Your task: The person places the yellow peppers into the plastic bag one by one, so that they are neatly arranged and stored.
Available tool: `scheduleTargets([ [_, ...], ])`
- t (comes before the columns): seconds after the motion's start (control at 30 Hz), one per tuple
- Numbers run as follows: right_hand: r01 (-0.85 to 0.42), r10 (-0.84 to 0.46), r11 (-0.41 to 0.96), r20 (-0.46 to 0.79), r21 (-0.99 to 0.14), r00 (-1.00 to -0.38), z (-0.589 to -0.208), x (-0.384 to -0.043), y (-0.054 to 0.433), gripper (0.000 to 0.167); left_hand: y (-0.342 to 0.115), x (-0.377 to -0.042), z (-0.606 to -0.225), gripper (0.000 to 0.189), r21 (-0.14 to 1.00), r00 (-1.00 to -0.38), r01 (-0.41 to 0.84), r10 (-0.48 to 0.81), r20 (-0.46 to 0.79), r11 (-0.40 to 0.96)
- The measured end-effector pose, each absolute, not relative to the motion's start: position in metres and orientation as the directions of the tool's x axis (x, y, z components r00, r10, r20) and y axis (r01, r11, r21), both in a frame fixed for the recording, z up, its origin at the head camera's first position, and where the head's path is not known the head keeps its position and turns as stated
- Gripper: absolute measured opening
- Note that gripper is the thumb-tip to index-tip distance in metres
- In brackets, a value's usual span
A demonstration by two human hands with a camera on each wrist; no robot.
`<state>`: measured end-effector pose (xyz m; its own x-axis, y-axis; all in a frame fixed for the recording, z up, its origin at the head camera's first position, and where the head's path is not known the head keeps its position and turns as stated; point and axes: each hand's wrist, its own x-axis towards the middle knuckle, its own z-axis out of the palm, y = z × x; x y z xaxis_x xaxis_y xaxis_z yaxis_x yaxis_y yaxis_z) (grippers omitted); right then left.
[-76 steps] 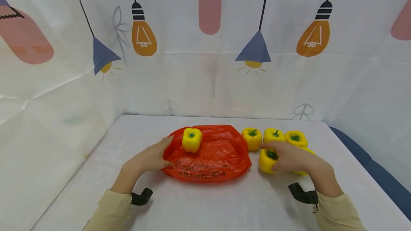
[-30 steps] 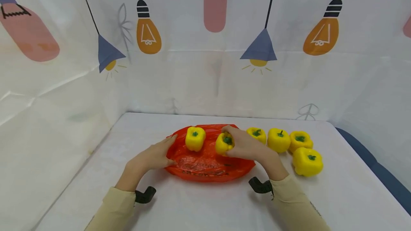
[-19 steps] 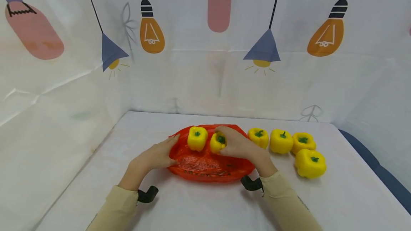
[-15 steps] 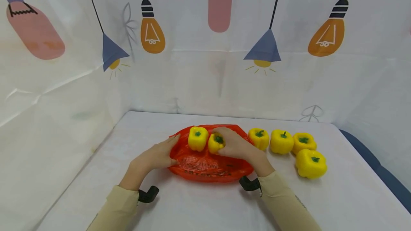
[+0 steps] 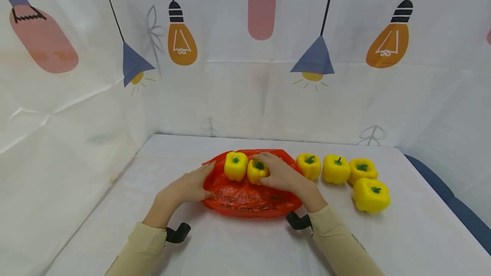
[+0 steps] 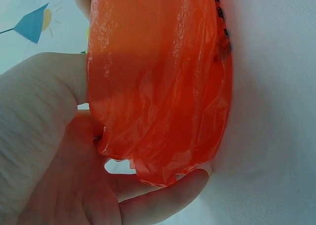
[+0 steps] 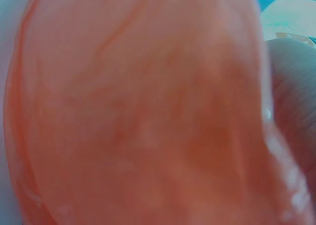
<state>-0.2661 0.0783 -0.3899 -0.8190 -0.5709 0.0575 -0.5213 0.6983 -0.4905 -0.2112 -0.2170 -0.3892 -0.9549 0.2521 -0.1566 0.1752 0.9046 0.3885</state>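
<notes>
A red plastic bag with dark print lies spread open on the table. My left hand holds the bag's left edge; in the left wrist view its thumb goes inside the rim while the fingers stay outside the red film. Inside the bag, one yellow bell pepper stands alone. My right hand grips a second yellow bell pepper just right of it, green stem up. The bag's blurred wall fills most of the right wrist view and hides the fingers there.
Several more yellow bell peppers stand right of the bag: one pepper close to its edge, another pepper beside it, and a larger one nearer the front. A white sheet with lamp pictures hangs behind the white table.
My right hand took a pepper from the group at the right and carried it left into the bag, beside the other pepper. The left hand kept its hold on the bag.
</notes>
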Motion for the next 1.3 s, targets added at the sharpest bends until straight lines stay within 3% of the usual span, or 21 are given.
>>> scheduleTargets([
  [0.7, -0.522, -0.574, 0.685, 0.065, -0.508, -0.816, -0.387, -0.263, 0.090, 0.064, -0.215, -0.210, -0.389, 0.088, 0.391, -0.959, 0.164, 0.239, -0.152, 0.906],
  [1.3, -0.486, -0.536, 0.695, 0.068, -0.531, -0.841, -0.367, -0.249, 0.132, 0.068, -0.215, -0.209, -0.390, 0.087, 0.379, -0.960, 0.165, 0.237, -0.151, 0.910],
])
